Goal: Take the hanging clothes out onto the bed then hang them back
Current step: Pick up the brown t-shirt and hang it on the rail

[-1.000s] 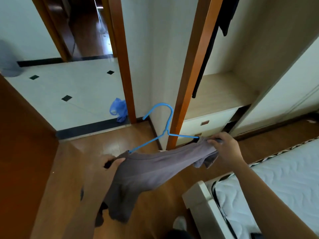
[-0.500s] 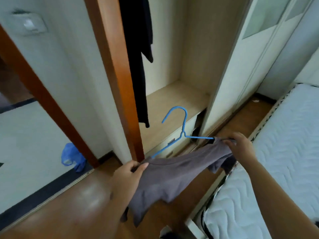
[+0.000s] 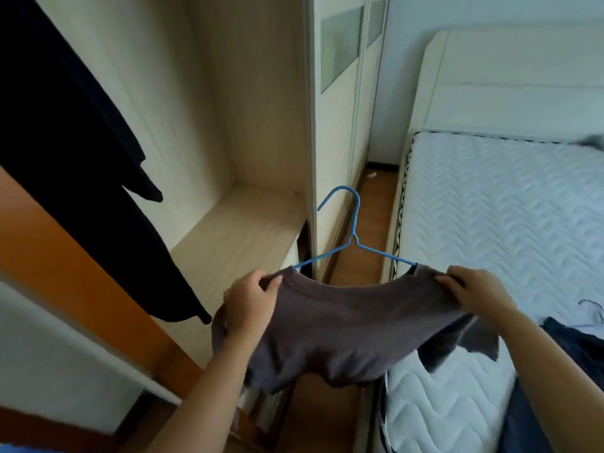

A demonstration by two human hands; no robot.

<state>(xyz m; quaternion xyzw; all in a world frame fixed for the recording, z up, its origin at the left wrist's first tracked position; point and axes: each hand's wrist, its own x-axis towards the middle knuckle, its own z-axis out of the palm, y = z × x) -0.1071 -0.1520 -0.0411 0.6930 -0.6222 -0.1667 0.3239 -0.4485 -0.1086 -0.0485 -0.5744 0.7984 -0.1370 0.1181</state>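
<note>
A grey-brown T-shirt [image 3: 353,325] sits on a blue wire hanger [image 3: 354,237], stretched out between my two hands over the gap between wardrobe and bed. My left hand [image 3: 250,300] grips its left shoulder. Its right shoulder is pinched by my right hand [image 3: 474,289]. The hanger's hook points up and away from me. A black garment [image 3: 81,165] hangs inside the open wardrobe [image 3: 228,125] at the left. The bed [image 3: 490,223], with a white quilted mattress, lies at the right.
A dark blue garment [image 3: 572,354] lies on the bed's near right corner, and something grey [image 3: 593,142] shows at its far right edge. An orange-brown wardrobe post [image 3: 65,273] crosses the left. A white headboard [image 3: 506,76] stands behind the bed. Wooden floor runs between.
The view has swung right from the doorway to the wardrobe and bed. Both hands keep hold of the shirt on the hanger, now spread wider and level.
</note>
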